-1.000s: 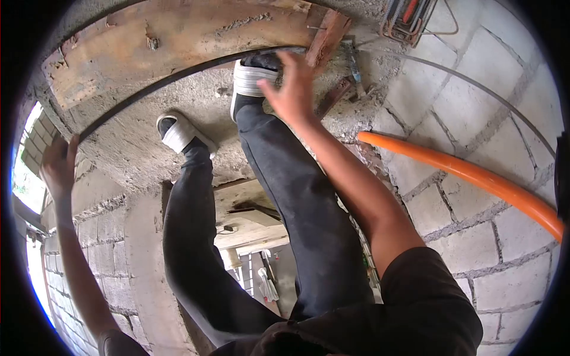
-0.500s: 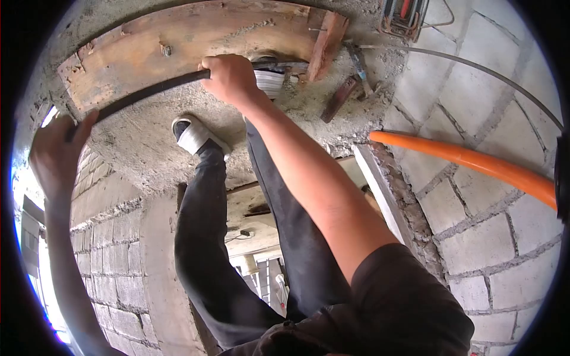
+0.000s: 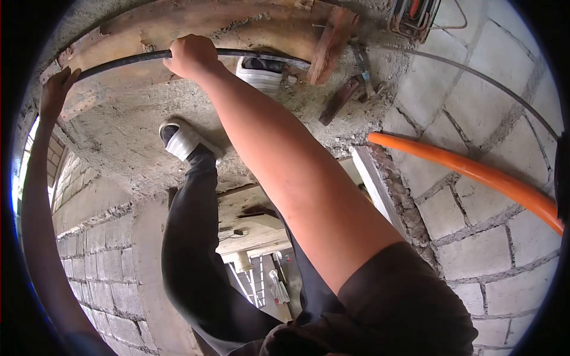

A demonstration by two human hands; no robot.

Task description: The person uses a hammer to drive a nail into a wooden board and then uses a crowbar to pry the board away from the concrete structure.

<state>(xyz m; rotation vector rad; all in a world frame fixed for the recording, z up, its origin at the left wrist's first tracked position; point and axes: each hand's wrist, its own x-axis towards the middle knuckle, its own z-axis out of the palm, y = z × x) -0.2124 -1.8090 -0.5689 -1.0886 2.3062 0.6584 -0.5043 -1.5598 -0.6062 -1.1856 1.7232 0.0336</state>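
Black rebar [image 3: 124, 57] runs in a long curve across the top of the view, lying over a worn wooden plank [image 3: 196, 26] on the rough concrete slab [image 3: 130, 136]. Right hand [image 3: 191, 54] is clenched around the rebar near its middle; left hand [image 3: 56, 89] grips it farther along at the left edge. An orange pipe [image 3: 469, 172] crosses the block wall [image 3: 493, 107]. No brand, label or writing can be read anywhere.

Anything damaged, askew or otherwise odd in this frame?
Yes. The black rod bows in a curve between the left hand and right hand, both gripping it. The wooden board beneath is chipped and mortar-stained. A wood scrap lies askew on the concrete ledge.
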